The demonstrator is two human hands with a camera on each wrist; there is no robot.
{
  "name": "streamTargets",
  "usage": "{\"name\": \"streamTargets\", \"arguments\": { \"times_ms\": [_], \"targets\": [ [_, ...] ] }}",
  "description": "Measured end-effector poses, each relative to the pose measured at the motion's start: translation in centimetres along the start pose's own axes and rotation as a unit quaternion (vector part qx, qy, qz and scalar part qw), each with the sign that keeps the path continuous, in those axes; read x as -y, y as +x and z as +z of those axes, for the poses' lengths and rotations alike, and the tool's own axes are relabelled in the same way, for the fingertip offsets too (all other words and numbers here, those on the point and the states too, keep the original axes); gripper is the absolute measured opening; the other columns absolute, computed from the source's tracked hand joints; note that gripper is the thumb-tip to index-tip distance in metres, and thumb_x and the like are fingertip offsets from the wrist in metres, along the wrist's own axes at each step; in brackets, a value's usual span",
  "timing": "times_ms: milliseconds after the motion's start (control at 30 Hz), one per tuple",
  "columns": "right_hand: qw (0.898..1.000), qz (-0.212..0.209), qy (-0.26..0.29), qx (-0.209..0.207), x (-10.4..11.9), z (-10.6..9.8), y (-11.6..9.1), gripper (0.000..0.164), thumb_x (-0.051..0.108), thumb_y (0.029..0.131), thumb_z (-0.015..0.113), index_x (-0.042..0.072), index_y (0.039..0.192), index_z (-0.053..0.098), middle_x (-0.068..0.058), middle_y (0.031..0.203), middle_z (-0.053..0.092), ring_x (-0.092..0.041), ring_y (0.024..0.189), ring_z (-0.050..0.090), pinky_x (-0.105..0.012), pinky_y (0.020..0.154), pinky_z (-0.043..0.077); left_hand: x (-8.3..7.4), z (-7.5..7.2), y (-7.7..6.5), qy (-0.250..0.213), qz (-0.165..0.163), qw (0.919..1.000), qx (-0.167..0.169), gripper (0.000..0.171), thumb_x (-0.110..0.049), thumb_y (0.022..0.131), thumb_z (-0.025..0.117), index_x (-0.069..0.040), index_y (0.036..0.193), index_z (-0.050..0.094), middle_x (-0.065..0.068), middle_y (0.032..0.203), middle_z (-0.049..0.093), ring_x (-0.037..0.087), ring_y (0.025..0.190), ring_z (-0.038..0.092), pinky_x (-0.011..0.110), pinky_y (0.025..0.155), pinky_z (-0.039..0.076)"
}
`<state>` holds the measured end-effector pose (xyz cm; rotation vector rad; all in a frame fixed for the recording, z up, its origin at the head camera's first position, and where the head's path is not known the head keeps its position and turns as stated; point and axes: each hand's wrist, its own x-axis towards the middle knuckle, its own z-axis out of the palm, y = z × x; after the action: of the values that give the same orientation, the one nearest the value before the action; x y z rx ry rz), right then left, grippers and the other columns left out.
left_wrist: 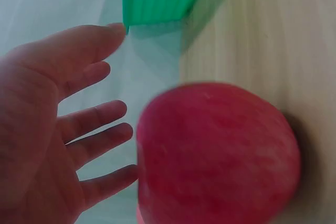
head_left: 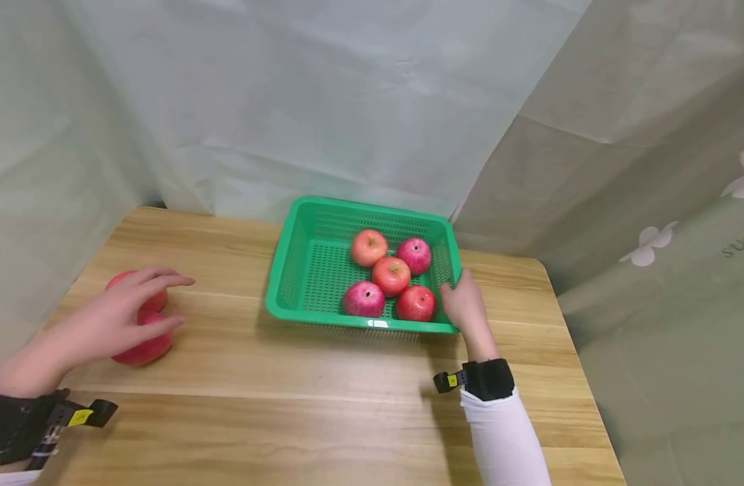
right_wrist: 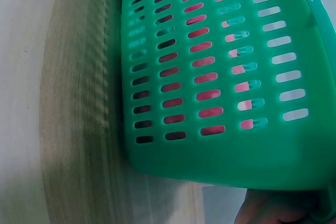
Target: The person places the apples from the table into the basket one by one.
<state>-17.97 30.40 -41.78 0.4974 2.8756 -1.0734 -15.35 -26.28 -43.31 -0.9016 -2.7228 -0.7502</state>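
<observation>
pale cloth (head_left: 360, 101) hangs behind and to both sides of a wood-grain tabletop (head_left: 287, 405), with white flowers (head_left: 649, 245) on its right part; the left hand (head_left: 119, 317) hangs over the left edge region of the tabletop, thumb and fingers spread apart, nothing between them; beneath it sit the far apple (head_left: 156, 303) and the near apple (head_left: 144, 351), both partly hidden by the hand; in the left wrist view a red apple is just beside the fingertips, and i cannot tell whether they touch; the right hand (head_left: 467, 310) is clamped on the right rim of the green basket (head_left: 323, 318), thumb over the rim, fingers outside; the basket stands by the far edge of the tabletop, slightly right of that edge's middle, well apart from the left hand; five apples lie in its right part: the front-right apple (head_left: 416, 304), nearest the right hand, the purplish front-left apple (head_left: 364, 299), the middle apple (head_left: 391, 276), the back-right apple (head_left: 414, 256) and the back-left apple (head_left: 368, 248); a white label (head_left: 378, 324) marks the near rim; black straps (head_left: 489, 379) circle both wrists, and a white sleeve (head_left: 508, 439) covers the right forearm.
</observation>
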Motion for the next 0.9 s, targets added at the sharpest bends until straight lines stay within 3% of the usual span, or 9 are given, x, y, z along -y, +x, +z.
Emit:
{"name": "streamTargets", "arguments": {
  "times_ms": [233,433,567,633,733,800,900],
  "targets": [
    [1.000,-0.001,-0.002,-0.002,0.1,0.1,0.0,0.054,0.023,0.108,0.049,-0.007,0.151,0.036,-0.030,0.130,0.060,-0.042,0.114,0.062,-0.054,0.089,0.055,0.7,0.2,-2.5,0.040,-0.007,0.9991,0.008,0.071,-0.020,0.068,0.103,-0.012,0.131,0.070,0.010,0.131,0.062,0.030,0.113,0.058,0.001,0.093,0.024],
    [1.000,0.001,-0.003,-0.004,0.0,0.2,0.0,0.052,0.023,0.107,0.049,-0.006,0.148,0.038,-0.029,0.127,0.061,-0.041,0.111,0.062,-0.053,0.086,0.055,0.7,0.5,-3.7,0.042,-0.020,0.9989,0.002,0.070,-0.022,0.066,0.104,-0.014,0.128,0.073,0.009,0.132,0.062,0.030,0.113,0.060,0.004,0.092,0.027],
    [1.000,0.002,-0.003,-0.003,-0.1,0.2,-0.1,0.052,0.023,0.107,0.049,-0.006,0.149,0.038,-0.030,0.127,0.060,-0.041,0.110,0.063,-0.052,0.085,0.056,0.5,0.7,-4.3,0.050,-0.034,0.9981,0.008,0.066,-0.022,0.066,0.104,-0.013,0.124,0.074,0.011,0.129,0.063,0.034,0.110,0.061,0.032,0.089,0.051],
    [1.000,0.003,-0.002,-0.002,-0.1,0.2,-0.1,0.053,0.024,0.107,0.049,-0.006,0.149,0.038,-0.030,0.128,0.060,-0.041,0.111,0.063,-0.052,0.085,0.056,0.6,0.9,-4.5,0.059,-0.036,0.9976,0.008,0.067,-0.023,0.065,0.105,-0.013,0.124,0.075,0.010,0.128,0.063,0.033,0.109,0.062,0.038,0.084,0.055],
    [1.000,0.003,-0.001,-0.002,-0.1,0.2,-0.1,0.054,0.024,0.107,0.049,-0.006,0.150,0.037,-0.030,0.129,0.060,-0.041,0.111,0.063,-0.052,0.085,0.057,0.9,1.3,-5.0,0.050,-0.032,0.9982,-0.001,0.071,-0.022,0.061,0.106,-0.012,0.124,0.075,0.009,0.129,0.062,0.033,0.109,0.061,0.023,0.088,0.050],
    [1.000,0.001,-0.002,-0.002,-0.1,0.2,-0.1,0.054,0.024,0.107,0.049,-0.007,0.150,0.037,-0.030,0.128,0.060,-0.041,0.111,0.063,-0.052,0.085,0.056,1.1,1.6,-5.3,0.046,-0.026,0.9985,-0.012,0.074,-0.021,0.058,0.107,-0.013,0.124,0.075,0.008,0.130,0.062,0.032,0.109,0.060,0.009,0.087,0.038],
    [1.000,0.000,-0.002,-0.002,-0.1,0.2,-0.1,0.055,0.024,0.107,0.049,-0.007,0.151,0.036,-0.030,0.128,0.060,-0.041,0.110,0.063,-0.052,0.084,0.056,1.4,2.1,-5.6,0.029,-0.018,0.9990,-0.027,0.077,-0.017,0.056,0.107,-0.012,0.125,0.073,0.010,0.132,0.060,0.034,0.110,0.057,0.005,0.091,0.028]
  ]
}}
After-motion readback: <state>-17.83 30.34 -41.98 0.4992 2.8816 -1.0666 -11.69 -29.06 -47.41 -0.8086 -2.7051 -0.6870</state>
